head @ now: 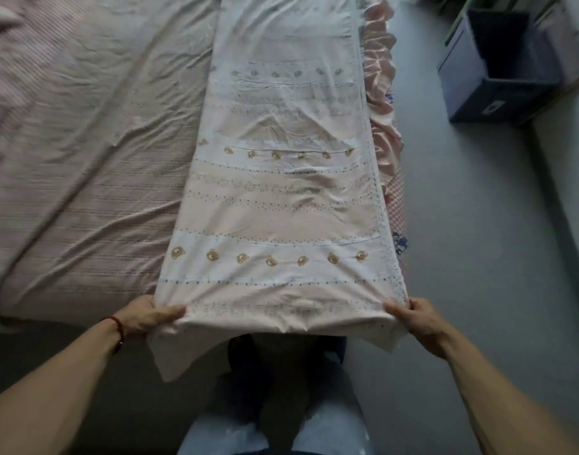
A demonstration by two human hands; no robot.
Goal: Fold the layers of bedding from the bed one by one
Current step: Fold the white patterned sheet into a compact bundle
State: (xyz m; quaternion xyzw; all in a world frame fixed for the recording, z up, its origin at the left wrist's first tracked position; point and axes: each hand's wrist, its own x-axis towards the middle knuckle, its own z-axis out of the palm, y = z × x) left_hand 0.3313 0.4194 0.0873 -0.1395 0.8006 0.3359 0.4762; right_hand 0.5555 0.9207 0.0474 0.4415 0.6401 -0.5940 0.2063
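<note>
From the head view, your left hand [143,315] and right hand [416,318] each pinch a near corner of the bear-print sheet [281,192], folded long along the bed's [84,159] right edge. Uneven pulling could slide it onto the floor [478,257].

The folded sheet [281,205] is thin matt cotton-like cloth, softly creased, printed with small bears. The bed cover [84,152] beneath is matt, ribbed, wrinkled cloth. The floor [471,257] looks smooth and matt.

No readable text, label, brand or number on anything here.
</note>
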